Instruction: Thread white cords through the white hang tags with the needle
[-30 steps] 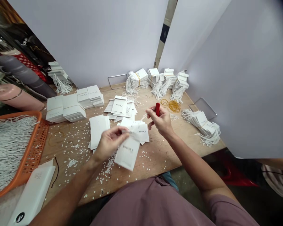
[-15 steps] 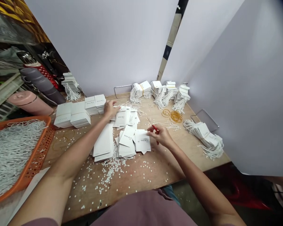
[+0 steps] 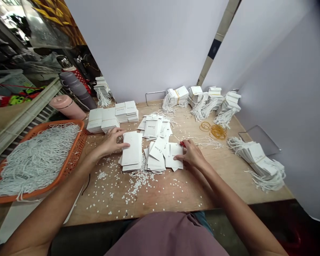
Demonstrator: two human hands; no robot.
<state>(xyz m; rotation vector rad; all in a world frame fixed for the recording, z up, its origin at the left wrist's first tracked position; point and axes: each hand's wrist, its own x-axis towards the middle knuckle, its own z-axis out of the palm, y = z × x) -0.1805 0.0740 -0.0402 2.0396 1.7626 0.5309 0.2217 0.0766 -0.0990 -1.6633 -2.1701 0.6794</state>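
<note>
My left hand (image 3: 112, 143) is at the left edge of a stack of plain white cards (image 3: 132, 151). Its thumb touches the top card, apart from the fingers. In my right hand (image 3: 192, 153) is a small red-handled tool (image 3: 182, 143) with a thin shaft pointing up and left; its tip is too fine to make out. The same hand's thumb rests on printed white tags (image 3: 173, 161). Between the hands lies a loose pile of printed tags (image 3: 156, 161). Behind it are tags with white strings (image 3: 152, 127), spread in a heap.
An orange basket (image 3: 81, 137) full of white strings stands left. Banded card stacks (image 3: 102, 119) and strung tag bundles (image 3: 177, 96) line the back; another bundle (image 3: 256, 156) lies right. Rubber bands (image 3: 218, 131), loose strings (image 3: 208, 141) and paper dots (image 3: 138, 185) lie about.
My left hand has moved from the strung tags back toward me, to the plain card stack. My right hand now has its thumb down on the printed tags. The camera view has shifted left.
</note>
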